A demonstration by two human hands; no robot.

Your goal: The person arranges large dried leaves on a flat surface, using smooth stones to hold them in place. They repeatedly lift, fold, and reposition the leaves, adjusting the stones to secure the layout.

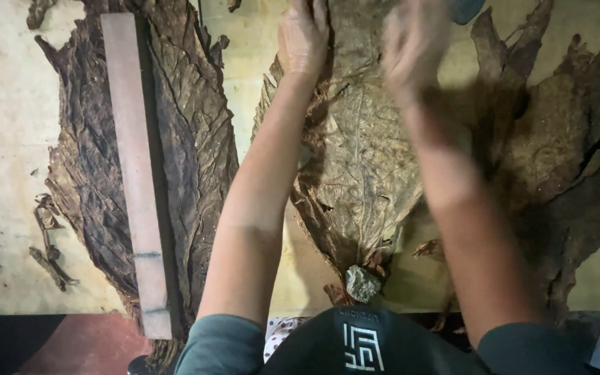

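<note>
Left hand lies flat on the tan dried leaf at table centre – fingertips cut off by the frame; right hand is motion-blurred above it – grip cannot be determined

Both bare forearms stretch forward, nearly parallel; the left hand lies palm down, fingers together; the right hand, just beside it, is blurred, fingers loosely spread.

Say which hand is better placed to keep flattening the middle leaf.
Probably left. The left hand lies flat on the light brown dried leaf, sharp in view. The right hand is blurred above its right edge, contact unclear.
</note>
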